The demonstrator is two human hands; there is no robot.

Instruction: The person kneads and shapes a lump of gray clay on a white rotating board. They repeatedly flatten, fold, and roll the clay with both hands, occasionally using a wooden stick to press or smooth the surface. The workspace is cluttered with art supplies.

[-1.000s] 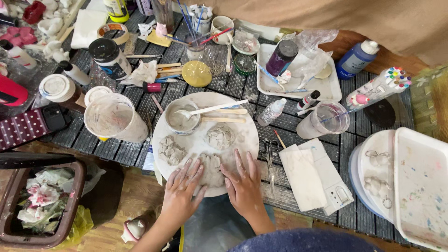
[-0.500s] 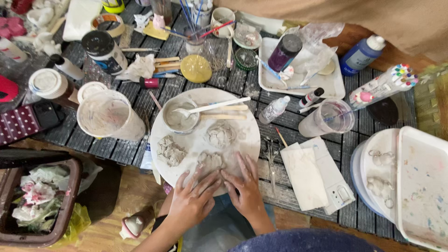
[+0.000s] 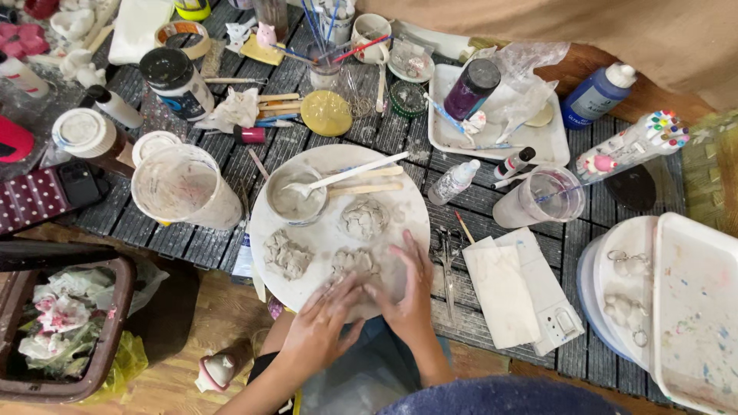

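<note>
both hands, left hand [image 3: 327, 323] and right hand [image 3: 407, 288], flat (fingers spread) on clay piece [image 3: 355, 263]

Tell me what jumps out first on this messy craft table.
Both hands, left hand and right hand, press on the near edge of a round white board that carries three grey clay lumps. Behind it stands a small bowl with a white spoon; a cloudy plastic cup sits at its left.

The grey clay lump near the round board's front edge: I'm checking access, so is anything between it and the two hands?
Nothing visible: both the left hand and right hand already rest against the grey clay lump.
</note>
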